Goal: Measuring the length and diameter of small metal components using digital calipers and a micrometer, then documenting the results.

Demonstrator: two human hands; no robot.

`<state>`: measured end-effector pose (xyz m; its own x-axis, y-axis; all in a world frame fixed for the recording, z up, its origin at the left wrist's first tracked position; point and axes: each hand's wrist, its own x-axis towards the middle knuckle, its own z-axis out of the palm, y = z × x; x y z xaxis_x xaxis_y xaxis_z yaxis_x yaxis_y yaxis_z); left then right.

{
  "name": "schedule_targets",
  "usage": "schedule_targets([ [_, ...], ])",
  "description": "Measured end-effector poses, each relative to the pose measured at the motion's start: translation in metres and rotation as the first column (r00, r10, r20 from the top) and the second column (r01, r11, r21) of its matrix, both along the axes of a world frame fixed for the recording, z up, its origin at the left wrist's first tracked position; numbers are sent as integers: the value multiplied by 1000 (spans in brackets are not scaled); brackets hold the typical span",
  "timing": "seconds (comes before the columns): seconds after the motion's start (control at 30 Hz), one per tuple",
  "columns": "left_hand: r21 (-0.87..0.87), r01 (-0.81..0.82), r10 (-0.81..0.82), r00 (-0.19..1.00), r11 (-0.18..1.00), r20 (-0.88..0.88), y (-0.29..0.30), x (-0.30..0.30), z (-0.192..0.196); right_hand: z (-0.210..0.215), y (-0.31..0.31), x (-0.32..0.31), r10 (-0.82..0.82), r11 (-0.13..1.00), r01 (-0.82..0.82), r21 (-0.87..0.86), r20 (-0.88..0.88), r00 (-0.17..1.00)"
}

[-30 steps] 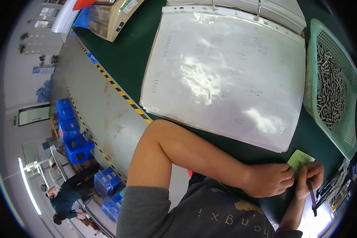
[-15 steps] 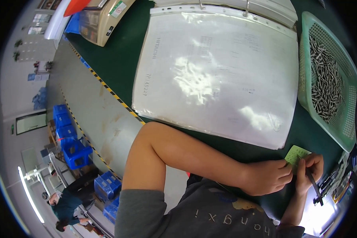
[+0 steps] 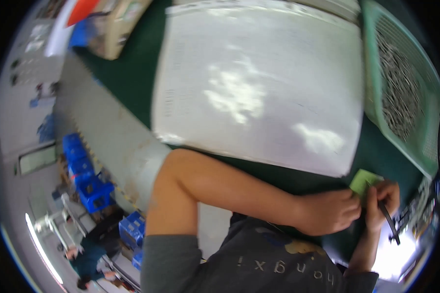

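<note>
A small light-green paper slip (image 3: 364, 180) shows at the right, just beyond my two hands. My left hand (image 3: 330, 211) reaches across from the left, its fingers curled closed at the slip's near left edge; the fingertips are partly hidden. Held in my right hand (image 3: 382, 200) is a dark pen (image 3: 389, 222), its back end slanting down to the right. The pen's tip is hidden by the fingers. Beyond both hands lies a ring binder (image 3: 278, 102) opened to a page in a glossy clear sleeve.
A green plastic basket (image 3: 428, 161) of small metal pins (image 3: 401, 93) stands at the right on the dark green table (image 3: 132, 83). At the far left is a beige box-shaped device (image 3: 115, 34). Blue stools (image 3: 94, 190) and another person (image 3: 90, 259) are across the floor.
The view has shifted slightly and is blurred, with the binder and basket appearing a little farther up and left. Both hands keep nearly the same hold beside the green slip.
</note>
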<state>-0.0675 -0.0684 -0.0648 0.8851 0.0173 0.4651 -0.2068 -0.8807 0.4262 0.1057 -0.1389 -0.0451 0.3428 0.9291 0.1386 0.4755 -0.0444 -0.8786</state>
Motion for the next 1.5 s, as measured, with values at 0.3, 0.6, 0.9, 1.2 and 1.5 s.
schedule_targets([
  [0.3, 73, -17, 20, 999, 997, -34, 10, 2, 2, -2, 15, -3, 58, 995, -51, 82, -81, 995],
  [0.6, 99, -10, 16, 998, 995, -56, 9, 3, 4, -1, 12, -4, 92, 989, -82, 121, -72, 993],
  [0.9, 108, -7, 14, 997, 994, -69, 14, 3, 4, 1, 15, -1, 158, 986, -156, 52, -45, 986],
  [1.2, 99, -14, 20, 998, 995, -67, 13, 2, 5, -1, 14, -3, 100, 990, -101, 97, 15, 995],
  [1.5, 87, -2, 9, 997, 996, -76, 11, 3, 5, 0, 10, -1, 127, 989, -129, 77, 29, 991],
])
